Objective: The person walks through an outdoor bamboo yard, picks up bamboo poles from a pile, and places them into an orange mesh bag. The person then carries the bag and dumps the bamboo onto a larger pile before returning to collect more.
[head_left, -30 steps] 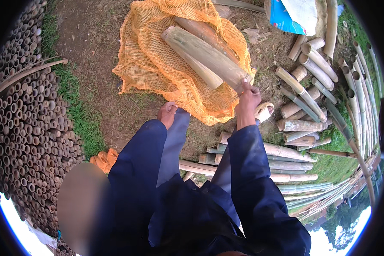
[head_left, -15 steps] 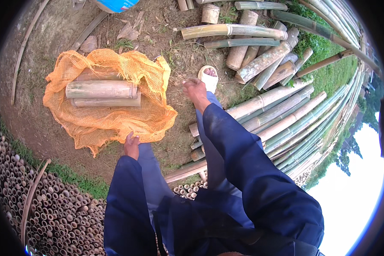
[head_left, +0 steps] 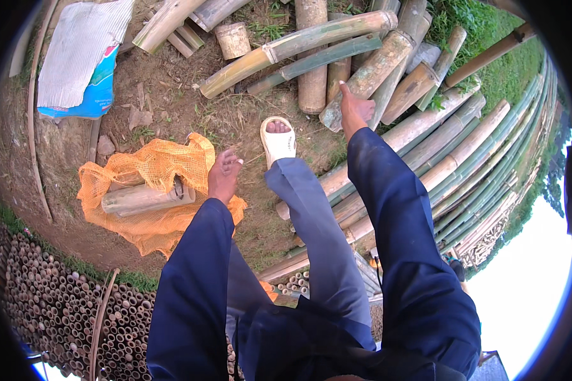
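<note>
Outdoors on bare dirt, right hand is seemingly closing on a cut bamboo section while left hand is hanging open, empty, above the orange mesh sack; lifting comes next.

Dark blue long sleeves, matching trousers, cream slide sandal.

The right hand reaches onto the end of a thick bamboo section in the heap of cut bamboo poles. The left hand hangs empty — fingers loose — beside an orange mesh sack holding two bamboo pieces. A foot in a pale slipper stands on bare dirt.
</note>
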The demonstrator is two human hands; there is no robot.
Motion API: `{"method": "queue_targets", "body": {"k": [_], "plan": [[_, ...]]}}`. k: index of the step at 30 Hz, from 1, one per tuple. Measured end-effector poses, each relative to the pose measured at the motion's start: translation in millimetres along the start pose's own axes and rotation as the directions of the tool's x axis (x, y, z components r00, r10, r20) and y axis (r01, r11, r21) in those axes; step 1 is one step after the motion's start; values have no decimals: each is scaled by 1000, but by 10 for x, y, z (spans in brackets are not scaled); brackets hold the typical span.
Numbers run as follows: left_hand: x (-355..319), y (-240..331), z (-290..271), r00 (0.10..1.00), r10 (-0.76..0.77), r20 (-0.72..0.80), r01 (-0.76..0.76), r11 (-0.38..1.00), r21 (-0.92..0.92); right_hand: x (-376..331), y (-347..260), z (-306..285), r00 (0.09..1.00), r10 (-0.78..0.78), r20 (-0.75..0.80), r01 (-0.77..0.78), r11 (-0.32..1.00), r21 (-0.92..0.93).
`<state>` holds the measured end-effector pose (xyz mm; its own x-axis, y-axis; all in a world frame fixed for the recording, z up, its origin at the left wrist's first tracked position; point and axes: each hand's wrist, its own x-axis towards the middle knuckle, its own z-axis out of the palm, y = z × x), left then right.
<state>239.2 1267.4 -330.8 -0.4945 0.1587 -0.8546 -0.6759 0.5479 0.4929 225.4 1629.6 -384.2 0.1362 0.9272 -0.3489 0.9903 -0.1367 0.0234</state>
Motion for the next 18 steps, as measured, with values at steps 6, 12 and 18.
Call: {"method": "queue_targets", "body": {"k": [6, 12, 18], "plan": [[113, 95, 249, 999, 23, 41, -29, 988, 149, 107, 81, 185, 998, -13, 58, 9, 998, 67], [-177, -253, 98, 999, -8, 47, 2, 993, 115, -56, 463, -66, 929, -358, 96, 175, 652, 738], [-889, -1151, -284, 952, -210, -224, 210, 977, -24, -1386, 994, -915, 721, -646, 251, 349, 651, 674]]}}
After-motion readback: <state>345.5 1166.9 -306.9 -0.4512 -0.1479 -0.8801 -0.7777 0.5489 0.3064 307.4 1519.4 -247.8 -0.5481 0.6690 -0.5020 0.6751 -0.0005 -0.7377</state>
